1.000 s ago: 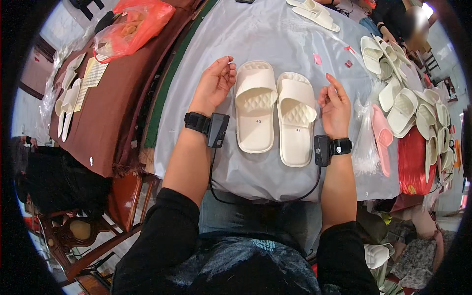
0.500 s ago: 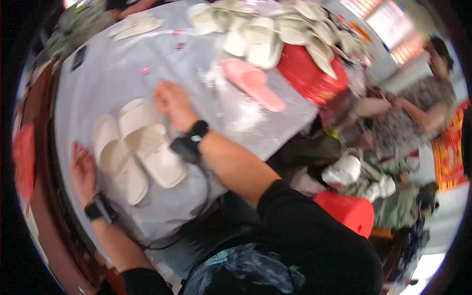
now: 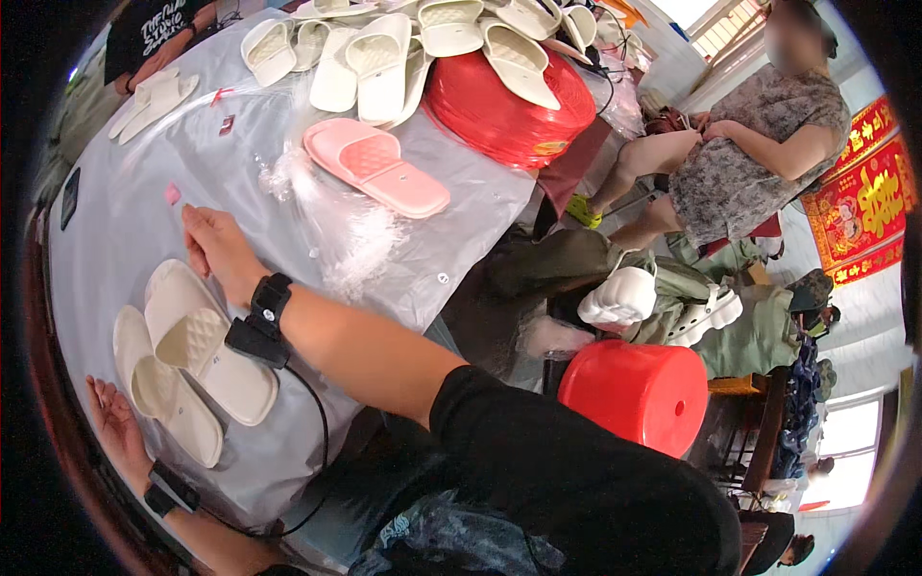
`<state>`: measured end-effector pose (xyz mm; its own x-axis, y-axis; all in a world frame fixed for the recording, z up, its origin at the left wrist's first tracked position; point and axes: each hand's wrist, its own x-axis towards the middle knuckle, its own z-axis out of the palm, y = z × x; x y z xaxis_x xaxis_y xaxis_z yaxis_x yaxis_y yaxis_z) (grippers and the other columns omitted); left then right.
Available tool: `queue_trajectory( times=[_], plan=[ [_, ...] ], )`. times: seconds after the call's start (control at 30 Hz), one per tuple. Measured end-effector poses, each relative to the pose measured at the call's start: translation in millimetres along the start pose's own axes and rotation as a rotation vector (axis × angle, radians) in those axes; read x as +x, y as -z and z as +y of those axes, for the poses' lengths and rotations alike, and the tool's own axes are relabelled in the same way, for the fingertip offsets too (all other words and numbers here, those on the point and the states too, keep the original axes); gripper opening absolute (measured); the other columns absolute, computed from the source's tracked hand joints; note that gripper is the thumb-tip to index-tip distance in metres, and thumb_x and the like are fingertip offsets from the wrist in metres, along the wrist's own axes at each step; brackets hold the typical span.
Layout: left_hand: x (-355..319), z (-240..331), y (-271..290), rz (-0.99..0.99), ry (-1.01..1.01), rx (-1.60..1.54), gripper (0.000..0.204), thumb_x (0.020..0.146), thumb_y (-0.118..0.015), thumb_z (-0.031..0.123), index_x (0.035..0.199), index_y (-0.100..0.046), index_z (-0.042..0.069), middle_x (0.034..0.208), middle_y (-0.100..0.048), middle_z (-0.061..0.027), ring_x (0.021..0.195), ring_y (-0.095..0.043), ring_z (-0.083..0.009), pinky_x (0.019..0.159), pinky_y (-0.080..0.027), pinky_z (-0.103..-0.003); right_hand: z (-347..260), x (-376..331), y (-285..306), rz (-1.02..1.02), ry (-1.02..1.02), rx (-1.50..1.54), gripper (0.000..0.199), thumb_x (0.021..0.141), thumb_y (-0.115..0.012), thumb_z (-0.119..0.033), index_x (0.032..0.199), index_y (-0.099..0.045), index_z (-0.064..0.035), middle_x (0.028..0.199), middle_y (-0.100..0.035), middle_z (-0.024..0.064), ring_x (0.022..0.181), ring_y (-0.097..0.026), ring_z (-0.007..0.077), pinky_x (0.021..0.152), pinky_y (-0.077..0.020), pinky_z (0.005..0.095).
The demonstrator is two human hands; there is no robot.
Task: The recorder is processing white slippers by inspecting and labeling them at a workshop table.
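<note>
Two cream slippers lie side by side on the plastic-covered table: an outer slipper (image 3: 175,408) and an inner slipper (image 3: 213,360), each with a quilted insole and a broad strap. My left hand (image 3: 120,422) rests palm up to the left of the outer one, its fingers loosely bent and apart, holding nothing. Just beyond the inner slipper on its right is my right hand (image 3: 223,252), fingers loosely curled downward, with nothing visible in them. Both wrists wear black straps with small boxes. Farther right lies a single pink slipper (image 3: 375,165).
Several cream slippers (image 3: 376,67) are heaped at the back, some on a red plastic-wrapped roll (image 3: 509,110). Clear film (image 3: 346,235) lies near the pink slipper. A phone (image 3: 70,199) is at the left edge. A red stool (image 3: 634,394) and a seated person (image 3: 749,144) are on the right.
The view has swung to the right, so the table and slippers sit farther left in the picture. Both hands stay on either side of the cream pair, without taking hold of anything.
</note>
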<state>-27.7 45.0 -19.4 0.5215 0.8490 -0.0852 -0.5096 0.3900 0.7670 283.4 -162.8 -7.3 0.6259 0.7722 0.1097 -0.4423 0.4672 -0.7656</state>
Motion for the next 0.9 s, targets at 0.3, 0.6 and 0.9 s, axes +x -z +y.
queue_trajectory(
  times=[0.3, 0.6, 0.9],
  plan=[
    [-3, -3, 2, 0.037, -0.092, 0.161, 0.022, 0.103, -0.049, 0.009, 0.12, -0.052, -0.004, 0.089, -0.047, -0.0033, 0.075, -0.045, -0.01, 0.067, -0.042, -0.022, 6, 2, -5, 0.012, 0.003, 0.016, 0.05, 0.098, -0.052, -0.053, 0.072, -0.05, -0.0096, 0.057, -0.044, -0.0031, 0.045, -0.04, 0.0061, 0.043, -0.0314, 0.0238],
    [-6, -1, -1, -0.002, -0.008, 0.041, 0.023, 0.104, -0.046, 0.008, 0.122, -0.051, -0.004, 0.088, -0.044, -0.0027, 0.075, -0.042, -0.0107, 0.069, -0.041, -0.022, 9, 2, -7, 0.03, -0.031, 0.071, 0.051, 0.099, -0.05, -0.054, 0.074, -0.051, -0.0091, 0.057, -0.044, -0.0035, 0.045, -0.04, 0.0052, 0.043, -0.031, 0.023],
    [-13, -4, -14, 0.062, -0.015, 0.097, 0.021, 0.104, -0.046, 0.01, 0.119, -0.052, -0.003, 0.087, -0.043, -0.0017, 0.075, -0.042, -0.0097, 0.069, -0.041, -0.023, 8, 2, -8, 0.015, -0.059, 0.106, 0.052, 0.099, -0.048, -0.055, 0.074, -0.051, -0.0096, 0.058, -0.045, -0.0036, 0.046, -0.041, 0.005, 0.044, -0.0309, 0.0227]
  ],
)
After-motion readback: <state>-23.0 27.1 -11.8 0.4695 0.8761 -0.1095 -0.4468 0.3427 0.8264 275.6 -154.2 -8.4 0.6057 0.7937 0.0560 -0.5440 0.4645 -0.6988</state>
